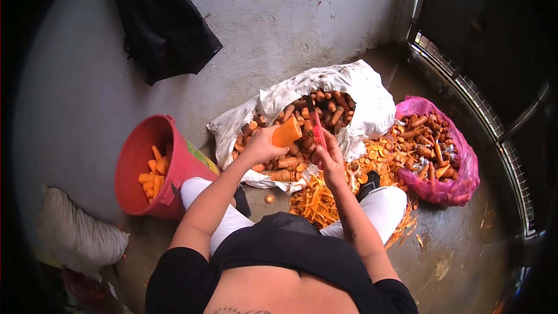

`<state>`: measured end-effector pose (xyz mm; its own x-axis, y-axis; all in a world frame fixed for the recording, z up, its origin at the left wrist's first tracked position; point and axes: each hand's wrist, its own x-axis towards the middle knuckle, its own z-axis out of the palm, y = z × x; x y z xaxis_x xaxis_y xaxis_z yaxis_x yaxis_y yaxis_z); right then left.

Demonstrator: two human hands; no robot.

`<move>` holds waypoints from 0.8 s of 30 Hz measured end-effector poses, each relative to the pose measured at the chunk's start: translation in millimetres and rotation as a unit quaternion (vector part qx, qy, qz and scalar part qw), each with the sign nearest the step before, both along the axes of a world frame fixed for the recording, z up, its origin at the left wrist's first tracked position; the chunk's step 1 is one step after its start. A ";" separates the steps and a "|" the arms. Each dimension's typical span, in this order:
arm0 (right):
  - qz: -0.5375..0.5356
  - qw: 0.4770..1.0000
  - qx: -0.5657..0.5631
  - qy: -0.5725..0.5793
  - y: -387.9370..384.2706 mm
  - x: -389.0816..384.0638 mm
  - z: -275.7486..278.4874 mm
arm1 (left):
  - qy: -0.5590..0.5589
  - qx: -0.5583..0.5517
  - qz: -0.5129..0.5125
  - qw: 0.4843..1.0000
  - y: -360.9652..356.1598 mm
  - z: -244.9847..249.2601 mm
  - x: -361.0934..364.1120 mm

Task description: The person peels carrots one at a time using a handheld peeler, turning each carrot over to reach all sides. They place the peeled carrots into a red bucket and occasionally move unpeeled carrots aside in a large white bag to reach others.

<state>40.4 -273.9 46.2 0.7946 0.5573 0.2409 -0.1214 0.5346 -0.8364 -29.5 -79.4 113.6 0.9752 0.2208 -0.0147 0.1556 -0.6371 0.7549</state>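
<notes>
My left hand (261, 146) is closed around a thick, peeled orange carrot (287, 132), its cut end facing right. Close beside it, my right hand (329, 157) grips the red handle of a knife (317, 130), whose dark blade points up and away from me. Blade and carrot appear a little apart. Behind both hands lies a white sack (369, 104), its side open on many unpeeled carrots (285, 163). Orange peelings (314, 200) and round cut-off ends are heaped on the floor between my legs and the sack.
At left stands a red bucket (129, 192) with peeled carrots (152, 180) inside. A pink mesh bag (468, 166) at right holds rough carrots and scraps. A full pale sack (81, 229) lies lower left. Black plastic (160, 29) hangs on the wall; a dark metal door (482, 40) borders the right.
</notes>
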 end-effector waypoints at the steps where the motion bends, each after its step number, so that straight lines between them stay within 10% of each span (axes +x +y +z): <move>1: -0.017 0.999 -0.010 -0.039 3.5 0.1 -5.8 | -0.020 -0.037 -0.021 0.999 5.9 -8.5 3.0; 24: -0.057 0.965 -0.236 -0.101 0.7 -32.8 -27.9 | 0.073 0.112 -0.003 0.991 14.3 -15.5 5.3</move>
